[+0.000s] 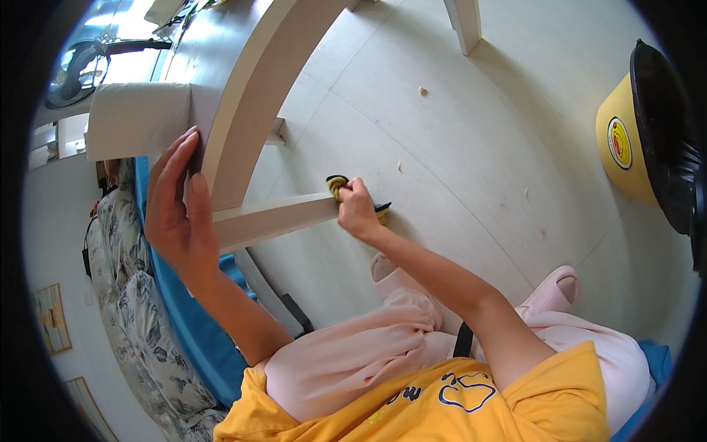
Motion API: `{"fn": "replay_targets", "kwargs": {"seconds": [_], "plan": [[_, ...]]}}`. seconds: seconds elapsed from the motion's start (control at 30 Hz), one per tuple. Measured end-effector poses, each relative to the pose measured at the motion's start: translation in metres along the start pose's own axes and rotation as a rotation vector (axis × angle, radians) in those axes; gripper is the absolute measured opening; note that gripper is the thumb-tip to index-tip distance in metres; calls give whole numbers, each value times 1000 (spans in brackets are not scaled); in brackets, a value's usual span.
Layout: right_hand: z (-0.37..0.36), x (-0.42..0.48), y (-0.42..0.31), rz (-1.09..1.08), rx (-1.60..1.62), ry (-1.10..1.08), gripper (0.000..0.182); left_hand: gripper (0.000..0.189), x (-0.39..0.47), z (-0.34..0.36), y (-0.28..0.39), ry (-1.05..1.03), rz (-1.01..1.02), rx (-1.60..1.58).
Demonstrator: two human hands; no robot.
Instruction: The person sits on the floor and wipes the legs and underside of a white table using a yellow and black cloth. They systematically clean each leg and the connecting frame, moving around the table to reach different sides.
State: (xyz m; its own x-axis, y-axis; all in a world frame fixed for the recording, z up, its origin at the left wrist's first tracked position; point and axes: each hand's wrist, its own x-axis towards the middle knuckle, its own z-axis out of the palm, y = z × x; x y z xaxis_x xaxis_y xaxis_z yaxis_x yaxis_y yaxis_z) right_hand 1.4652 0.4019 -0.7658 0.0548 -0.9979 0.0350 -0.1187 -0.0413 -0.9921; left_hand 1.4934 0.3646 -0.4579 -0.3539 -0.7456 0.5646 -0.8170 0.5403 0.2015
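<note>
My right hand (359, 209) is closed around a yellow cloth with dark edging (336, 185). It presses the cloth against the lower end of a white table leg (276, 218), and another bit of the cloth shows past the wrist side. My left hand (179, 204) is raised at the corner of the white table (248, 99), with the thumb apart from the fingers. Its fingertips lie near or against the table edge; exact contact is hard to tell. Nothing shows in that hand.
A yellow bin (621, 138) with a black liner stands at right. Small crumbs (422, 90) lie on the tiled floor (469, 166). A white box-like object (138, 119) sits by the table corner. Left is a sofa with floral cushions (146, 320) and a blue cover (182, 309).
</note>
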Motion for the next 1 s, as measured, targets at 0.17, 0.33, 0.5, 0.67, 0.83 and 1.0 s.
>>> {"fn": "replay_targets", "kwargs": {"seconds": [0.17,0.33,0.5,0.67,0.83,1.0], "plan": [[3,5,35,89,-39,-15,15,28,2,3,4,-4,4,-7],[-5,5,63,262,-281,-242,20,31,3,5,0,-2,61,57],[-20,6,54,425,-346,-541,20,39,18,20,26,2,179,363],[-68,13,40,550,170,-274,21,55,59,49,39,-19,288,484],[-145,50,-3,674,957,-168,13,62,99,89,57,-67,158,650],[-214,65,-34,549,1112,66,9,52,124,113,26,-109,123,784]]}}
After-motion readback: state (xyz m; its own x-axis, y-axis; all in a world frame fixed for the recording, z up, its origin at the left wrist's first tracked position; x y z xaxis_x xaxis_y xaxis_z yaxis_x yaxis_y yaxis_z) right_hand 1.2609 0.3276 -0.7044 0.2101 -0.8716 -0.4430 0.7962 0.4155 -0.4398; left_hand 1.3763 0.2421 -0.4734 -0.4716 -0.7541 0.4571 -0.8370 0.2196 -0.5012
